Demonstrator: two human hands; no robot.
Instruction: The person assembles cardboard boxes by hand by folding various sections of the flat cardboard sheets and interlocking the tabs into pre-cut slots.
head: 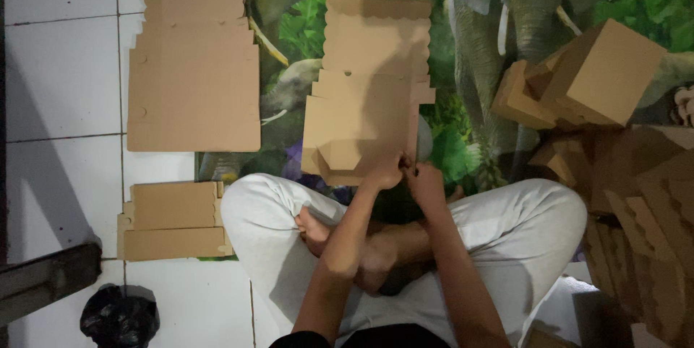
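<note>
Fingers of left hand [387, 172] and right hand [425, 180] curled, pinching near edge of flat cardboard box blank [365, 95]

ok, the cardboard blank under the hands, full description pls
The cardboard blank is a flat, brown, die-cut sheet of corrugated-looking board with scalloped far and side edges, side tabs and small holes. It lies on the printed mat before the crossed legs. A near flap is partly folded up. The left hand and right hand pinch its near right corner.

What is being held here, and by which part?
Both hands, left hand and right hand, pinch the near right corner of the flat cardboard box blank.
</note>
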